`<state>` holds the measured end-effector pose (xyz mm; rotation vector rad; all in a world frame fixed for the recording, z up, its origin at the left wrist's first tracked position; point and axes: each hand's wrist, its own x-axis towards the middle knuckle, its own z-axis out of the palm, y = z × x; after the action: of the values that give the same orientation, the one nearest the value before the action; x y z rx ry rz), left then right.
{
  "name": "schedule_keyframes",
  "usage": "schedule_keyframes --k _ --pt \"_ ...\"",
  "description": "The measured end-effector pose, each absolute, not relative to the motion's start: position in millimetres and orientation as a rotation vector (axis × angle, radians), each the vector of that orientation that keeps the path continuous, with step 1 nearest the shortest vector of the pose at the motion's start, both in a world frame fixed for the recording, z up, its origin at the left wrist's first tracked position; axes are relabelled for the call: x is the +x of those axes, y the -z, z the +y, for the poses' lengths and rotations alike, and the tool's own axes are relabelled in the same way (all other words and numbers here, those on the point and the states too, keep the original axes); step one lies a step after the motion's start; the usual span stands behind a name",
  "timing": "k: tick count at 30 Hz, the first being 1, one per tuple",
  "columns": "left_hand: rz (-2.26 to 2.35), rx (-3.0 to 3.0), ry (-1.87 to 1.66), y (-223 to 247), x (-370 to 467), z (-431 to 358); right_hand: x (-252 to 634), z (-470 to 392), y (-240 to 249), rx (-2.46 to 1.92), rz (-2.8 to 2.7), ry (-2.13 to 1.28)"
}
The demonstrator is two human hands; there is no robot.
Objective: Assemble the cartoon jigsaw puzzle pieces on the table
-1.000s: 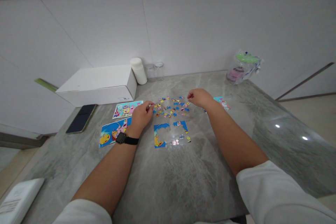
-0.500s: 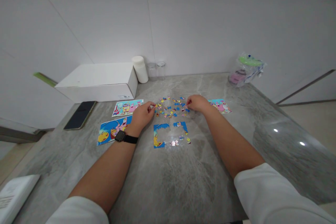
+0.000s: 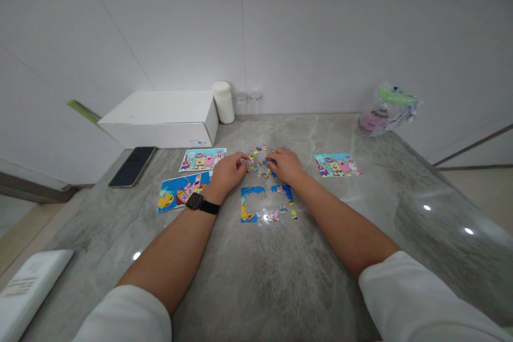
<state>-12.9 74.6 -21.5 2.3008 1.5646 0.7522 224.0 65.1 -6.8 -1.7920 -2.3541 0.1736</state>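
A scatter of loose jigsaw puzzle pieces (image 3: 262, 173) lies between my hands. At its left edge is my left hand (image 3: 229, 172), thumb and fingertips pinched together; whatever is between them is too small to make out. My right hand (image 3: 285, 165) reaches over the right part of the scatter, its fingers bent down and closed among the pieces, covering some of them. Nearer to me lies a partly joined puzzle border (image 3: 245, 212), blue and yellow, with a separate blue corner section (image 3: 287, 192). A pinkish joined cluster (image 3: 273, 217) and a single yellow-green piece (image 3: 294, 214) lie along its lower side.
Cartoon picture cards (image 3: 172, 196) (image 3: 202, 160) lie left, another card (image 3: 337, 165) right. Beyond are a phone (image 3: 133, 166), white box (image 3: 160, 133), white bottle (image 3: 223, 102), two clear jars (image 3: 255, 107) and a plastic-wrapped item (image 3: 387, 111). A white package (image 3: 34, 288) is at lower left.
My right hand has moved left from the scatter's right edge to over the pieces, uncovering the right card. My left hand stays at the left edge. The view has shifted slightly.
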Motion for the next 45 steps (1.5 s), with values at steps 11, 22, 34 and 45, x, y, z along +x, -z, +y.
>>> schedule_keyframes --k 11,22,34,45 --pt "1.531 2.303 -0.739 18.0 -8.2 70.7 227.6 77.1 15.0 -1.692 -2.182 -0.397" --pt "1.116 1.728 -1.038 16.8 5.0 72.1 217.5 76.0 6.0 -1.187 -1.615 -1.205" --pt "1.069 1.653 -1.026 16.8 4.3 71.0 213.4 67.3 -6.1 -1.209 -1.530 -1.290" --pt "1.070 1.572 -1.160 20.8 5.7 73.6 207.9 62.4 -10.0 -1.243 -1.527 -1.304"
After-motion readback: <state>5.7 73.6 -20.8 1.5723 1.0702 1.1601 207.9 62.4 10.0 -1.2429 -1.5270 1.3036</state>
